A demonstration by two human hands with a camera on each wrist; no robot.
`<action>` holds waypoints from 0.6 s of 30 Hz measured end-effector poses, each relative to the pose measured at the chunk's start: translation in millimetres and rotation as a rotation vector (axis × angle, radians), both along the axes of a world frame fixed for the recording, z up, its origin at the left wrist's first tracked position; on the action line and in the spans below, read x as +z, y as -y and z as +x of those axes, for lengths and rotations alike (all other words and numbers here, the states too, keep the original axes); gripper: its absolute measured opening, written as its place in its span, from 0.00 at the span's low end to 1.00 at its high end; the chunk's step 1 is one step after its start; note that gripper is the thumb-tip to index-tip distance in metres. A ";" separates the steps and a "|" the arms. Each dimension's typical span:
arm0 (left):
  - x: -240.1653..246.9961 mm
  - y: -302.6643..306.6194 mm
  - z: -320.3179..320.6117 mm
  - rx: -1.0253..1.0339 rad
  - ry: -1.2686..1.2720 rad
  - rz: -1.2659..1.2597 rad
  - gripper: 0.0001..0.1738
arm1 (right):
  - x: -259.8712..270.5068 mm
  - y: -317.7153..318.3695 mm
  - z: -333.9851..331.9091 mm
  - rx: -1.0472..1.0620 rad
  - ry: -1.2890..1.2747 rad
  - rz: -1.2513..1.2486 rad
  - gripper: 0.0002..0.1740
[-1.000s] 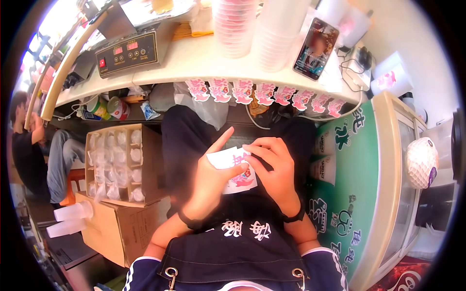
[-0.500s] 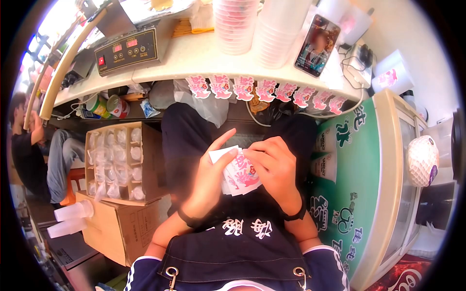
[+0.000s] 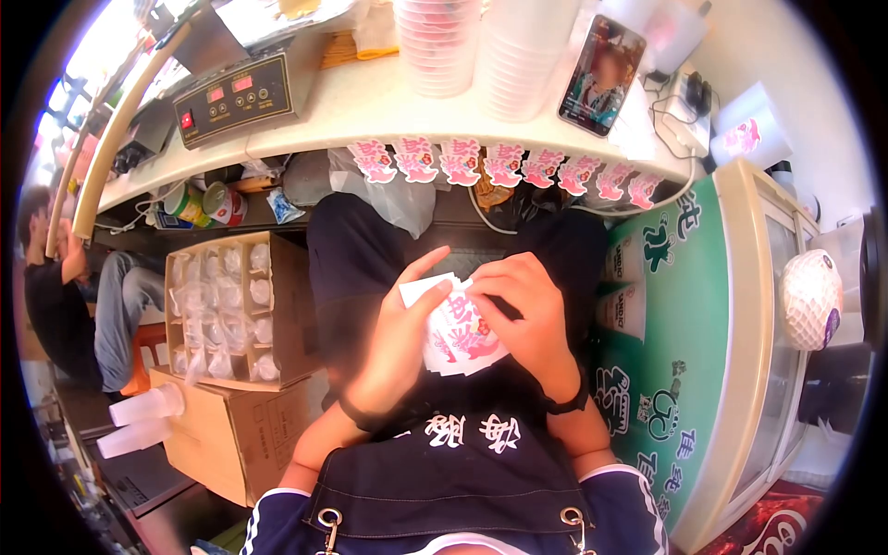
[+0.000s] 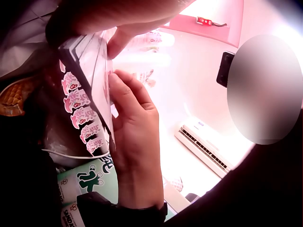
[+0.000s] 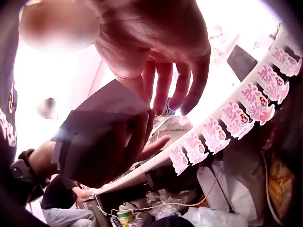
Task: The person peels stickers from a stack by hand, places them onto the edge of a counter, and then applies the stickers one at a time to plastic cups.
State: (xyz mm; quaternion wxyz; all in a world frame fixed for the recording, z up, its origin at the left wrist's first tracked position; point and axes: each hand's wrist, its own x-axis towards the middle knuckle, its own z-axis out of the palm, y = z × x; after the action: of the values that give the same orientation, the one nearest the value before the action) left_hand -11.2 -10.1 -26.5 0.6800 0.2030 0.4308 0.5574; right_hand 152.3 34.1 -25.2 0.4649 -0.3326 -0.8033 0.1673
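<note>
A small stack of white sticker sheets (image 3: 462,340) printed with pink characters is held in front of the apron. My left hand (image 3: 390,338) grips the stack from its left side, thumb across the front and index finger stretched out. With thumb and fingertips, my right hand (image 3: 529,310) pinches the top corner of the front sticker sheet. In the left wrist view the stack (image 4: 90,71) appears edge-on, with several layers. The right wrist view shows a front sheet (image 5: 113,97) standing away from the sheets behind it.
Pink cut-out stickers (image 3: 504,165) hang in a row from the edge of the counter (image 3: 351,116). Stacked plastic cups (image 3: 439,46), a phone (image 3: 603,74) and a control box (image 3: 236,97) stand on it. Left is a carton of wrapped items (image 3: 217,310); right, a green-sided freezer (image 3: 666,370).
The stack has fanned out and turned slightly in my left hand, with more pink print showing. My right hand stays at its top corner and has shifted slightly right.
</note>
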 end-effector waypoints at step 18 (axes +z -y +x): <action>-3.8 5.2 13.0 0.054 -0.370 0.125 0.33 | 2.5 3.8 4.8 -0.024 0.034 -0.235 0.08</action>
State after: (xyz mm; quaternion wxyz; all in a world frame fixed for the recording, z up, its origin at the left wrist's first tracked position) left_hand 1.8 -15.3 -30.2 0.5601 0.3322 0.5183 0.5543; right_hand 157.1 30.3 -22.7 0.4110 -0.3971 -0.7819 0.2490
